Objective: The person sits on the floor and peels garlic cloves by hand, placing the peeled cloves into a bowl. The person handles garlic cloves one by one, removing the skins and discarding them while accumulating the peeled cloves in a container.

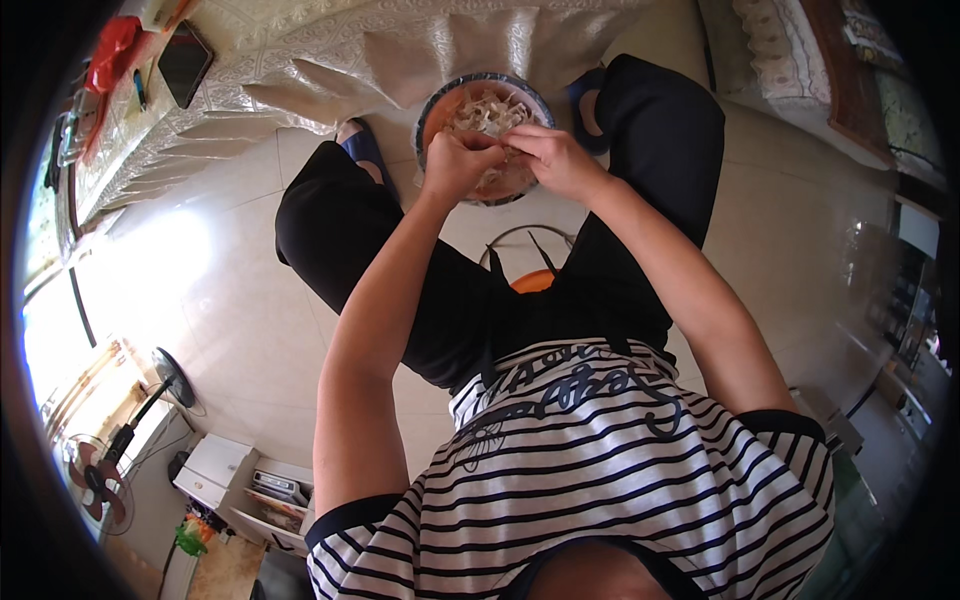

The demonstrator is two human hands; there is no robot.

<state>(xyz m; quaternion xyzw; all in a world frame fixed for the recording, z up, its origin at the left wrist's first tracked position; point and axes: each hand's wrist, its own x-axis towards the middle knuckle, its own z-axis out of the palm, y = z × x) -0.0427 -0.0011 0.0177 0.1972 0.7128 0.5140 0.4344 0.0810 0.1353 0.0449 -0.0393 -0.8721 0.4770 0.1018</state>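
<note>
A round bin (426, 127) with a dark patterned rim and a liner stands on the floor between my feet. Pale, crumpled strips (491, 112), perhaps peelings or paper, lie inside it. Over the bin, my left hand (461, 161) has its thumb and fingers pinched together. Close against it is my right hand (551, 154), fingertips also drawn together. Something small and pale may be between the fingertips of both hands; it is too small to name.
A table with a cream patterned cloth (337, 82) borders the far side, with a dark phone or tablet (185, 64) and a red plastic bag (112, 52) on it. An orange seat (535, 281) shows beneath me. A fan (96, 478) and white drawers (214, 469) are at lower left.
</note>
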